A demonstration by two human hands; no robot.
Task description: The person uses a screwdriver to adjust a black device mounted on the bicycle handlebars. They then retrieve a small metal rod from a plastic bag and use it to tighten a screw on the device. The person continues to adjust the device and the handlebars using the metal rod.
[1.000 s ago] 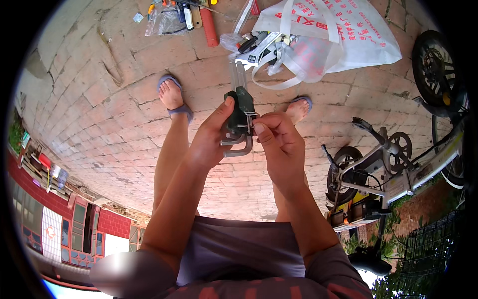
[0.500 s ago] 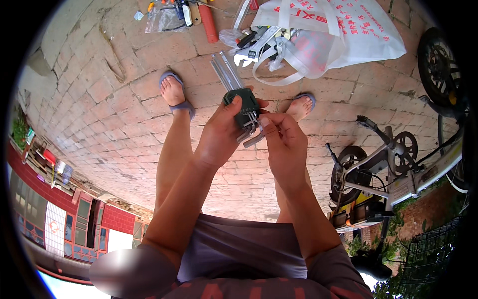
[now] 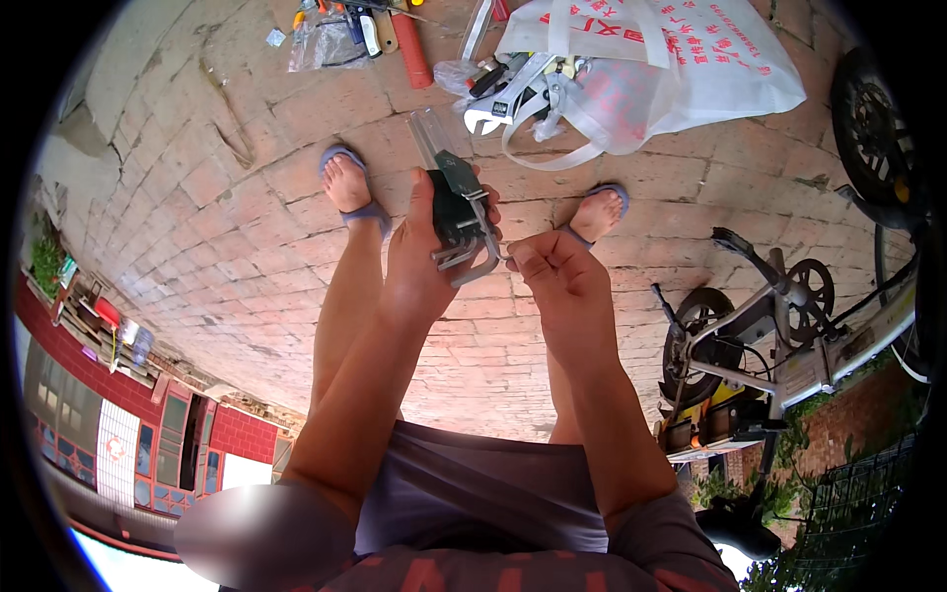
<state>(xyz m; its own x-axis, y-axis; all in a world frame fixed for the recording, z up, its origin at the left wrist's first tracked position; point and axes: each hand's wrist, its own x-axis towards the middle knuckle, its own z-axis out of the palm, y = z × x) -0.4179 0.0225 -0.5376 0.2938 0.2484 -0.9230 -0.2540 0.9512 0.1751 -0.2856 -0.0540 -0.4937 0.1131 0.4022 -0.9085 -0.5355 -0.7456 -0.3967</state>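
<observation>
My left hand [image 3: 426, 252] is closed around a hex key set [image 3: 456, 202], whose dark green holder carries several silver L-shaped keys. The long ends of the keys point away from me under a clear cover, and the bent short ends stick out toward me. Just right of these ends, my right hand [image 3: 564, 278] pinches with thumb and forefinger at the tip of one small bent key. What lies between those fingertips is mostly hidden. Both hands are held above the brick paving, between my sandalled feet.
A white bag [image 3: 725, 74] lies ahead with an adjustable wrench [image 3: 513, 97] and other tools at its mouth. Farther left are a red-orange tube [image 3: 411, 51] and a clear plastic bag [image 3: 326, 41] with tools. A bicycle-like vehicle [image 3: 789, 326] stands at right.
My left hand has turned the hex key set, so its holder now shows more from the side. My right hand has stayed close to the bent ends, its fingertips shifting slightly left.
</observation>
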